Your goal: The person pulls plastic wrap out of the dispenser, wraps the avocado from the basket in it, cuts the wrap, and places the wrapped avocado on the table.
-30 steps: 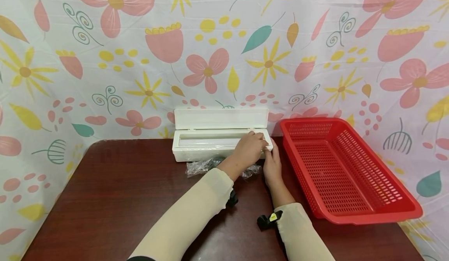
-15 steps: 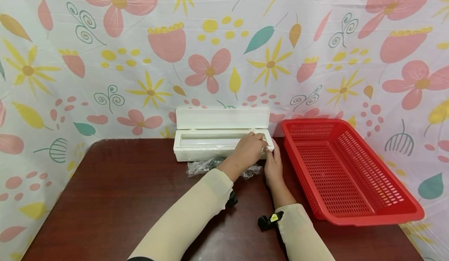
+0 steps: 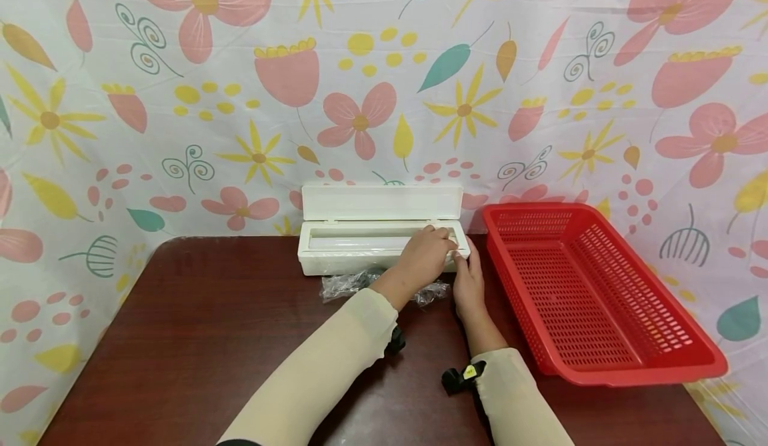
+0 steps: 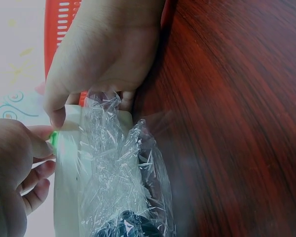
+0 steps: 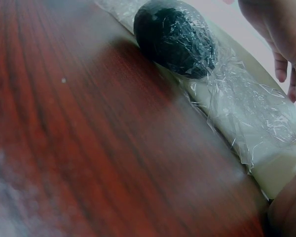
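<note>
A white cling film dispenser box (image 3: 324, 261) stands at the table's back edge with its lid (image 3: 381, 203) raised. A white roll (image 3: 342, 243) lies inside. At the box's right end, my left hand (image 3: 425, 259) pinches a small green piece (image 4: 54, 140) at the rim, probably the slide cutter. My right hand (image 3: 469, 287) grips the right end of the box, with its thumb near the left fingers. Clear cling film (image 4: 106, 163) hangs crumpled down the box's front. Wrapped in the film is a dark, rounded thing (image 5: 172, 39), its kind unclear.
A red perforated plastic basket (image 3: 543, 353) stands on the right of the brown wooden table (image 3: 198, 339), close beside my right hand. Behind the table hangs a flower-patterned cloth (image 3: 360, 53).
Both hands keep their places at the right end of the box. Only the head view has shifted slightly.
</note>
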Demonstrator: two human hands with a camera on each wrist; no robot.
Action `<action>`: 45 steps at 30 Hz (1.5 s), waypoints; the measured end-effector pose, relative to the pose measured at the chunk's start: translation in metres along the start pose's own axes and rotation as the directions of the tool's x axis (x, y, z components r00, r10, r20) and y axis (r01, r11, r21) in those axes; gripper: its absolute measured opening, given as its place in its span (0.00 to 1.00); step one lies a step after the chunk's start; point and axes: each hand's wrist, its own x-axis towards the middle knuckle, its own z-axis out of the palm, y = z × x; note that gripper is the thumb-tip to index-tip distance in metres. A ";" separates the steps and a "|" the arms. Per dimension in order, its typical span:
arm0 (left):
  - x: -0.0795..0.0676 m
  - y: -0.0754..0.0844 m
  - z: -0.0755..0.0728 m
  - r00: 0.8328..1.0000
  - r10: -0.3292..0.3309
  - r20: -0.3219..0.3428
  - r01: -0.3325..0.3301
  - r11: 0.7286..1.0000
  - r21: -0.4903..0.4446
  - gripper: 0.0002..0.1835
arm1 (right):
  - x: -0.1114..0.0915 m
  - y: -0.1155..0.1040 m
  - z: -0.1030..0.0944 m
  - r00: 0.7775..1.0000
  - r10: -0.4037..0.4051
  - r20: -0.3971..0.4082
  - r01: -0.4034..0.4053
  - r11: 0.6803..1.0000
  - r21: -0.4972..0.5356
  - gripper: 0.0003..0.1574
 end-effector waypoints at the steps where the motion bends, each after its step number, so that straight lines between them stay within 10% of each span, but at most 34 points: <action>1: 0.000 0.000 0.000 1.000 -0.002 -0.001 0.002 1.000 -0.001 0.16 | 0.000 0.000 0.000 1.000 0.000 0.000 0.000 1.000 -0.002 0.34; 45: -0.006 -0.007 0.003 1.000 -0.002 -0.029 0.003 1.000 0.023 0.17 | -0.014 -0.030 0.000 0.998 0.056 0.018 -0.056 0.998 -0.003 0.35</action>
